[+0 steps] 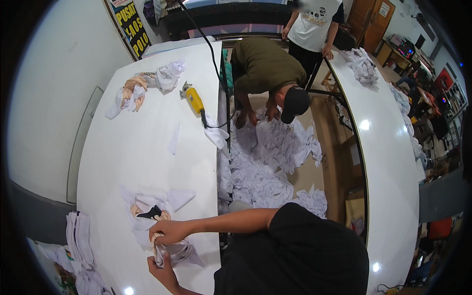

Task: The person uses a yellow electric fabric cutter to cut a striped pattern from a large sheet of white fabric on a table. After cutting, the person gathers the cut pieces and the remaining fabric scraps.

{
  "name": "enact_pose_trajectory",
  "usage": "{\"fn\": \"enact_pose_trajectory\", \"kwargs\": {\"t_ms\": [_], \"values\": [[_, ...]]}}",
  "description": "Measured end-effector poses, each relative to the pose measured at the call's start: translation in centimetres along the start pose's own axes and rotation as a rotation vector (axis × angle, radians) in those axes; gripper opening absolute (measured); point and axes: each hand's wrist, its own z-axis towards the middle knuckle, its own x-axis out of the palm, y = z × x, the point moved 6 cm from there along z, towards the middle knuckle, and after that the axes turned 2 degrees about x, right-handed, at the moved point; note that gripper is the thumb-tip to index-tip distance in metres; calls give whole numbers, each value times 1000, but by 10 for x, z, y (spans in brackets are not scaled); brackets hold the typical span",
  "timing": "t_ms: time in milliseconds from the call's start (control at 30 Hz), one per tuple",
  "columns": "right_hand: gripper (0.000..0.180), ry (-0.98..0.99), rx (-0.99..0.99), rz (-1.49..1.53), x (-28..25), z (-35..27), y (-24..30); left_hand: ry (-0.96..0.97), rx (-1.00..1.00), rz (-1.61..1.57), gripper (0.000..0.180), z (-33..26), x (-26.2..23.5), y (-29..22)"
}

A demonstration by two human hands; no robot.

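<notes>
On the white table, my right hand (168, 232) reaches across from above and closes on a bunched piece of beige and grey-white fabric (181, 251). Lower down, my left hand (163, 271) is at the same fabric's near edge, its thumb raised and its fingers curled against the cloth. Just beyond my right hand lies a loose heap of white fabric scraps (129, 199), with beige patches and a black piece (151, 213) among them. The fingertips of both hands are partly hidden by the folds.
A yellow corded electric cutter (194, 101) rests farther up the table, near more white and beige scraps (135, 91). To the right, a bent-over person (268, 66) handles piled white fabric (260, 162) on the floor. Another person (312, 24) stands behind. A second white table (388, 172) runs along the right.
</notes>
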Motion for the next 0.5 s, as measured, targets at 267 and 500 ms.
{"fn": "enact_pose_trajectory", "kwargs": {"t_ms": [267, 500], "values": [[26, -48, -71, 233, -11, 10, 60, -22, 168, -89, 25, 13, 10, 19], [33, 404, -79, -11, -21, -3, 95, -116, 14, 323, 43, 40, -57, 84]]}}
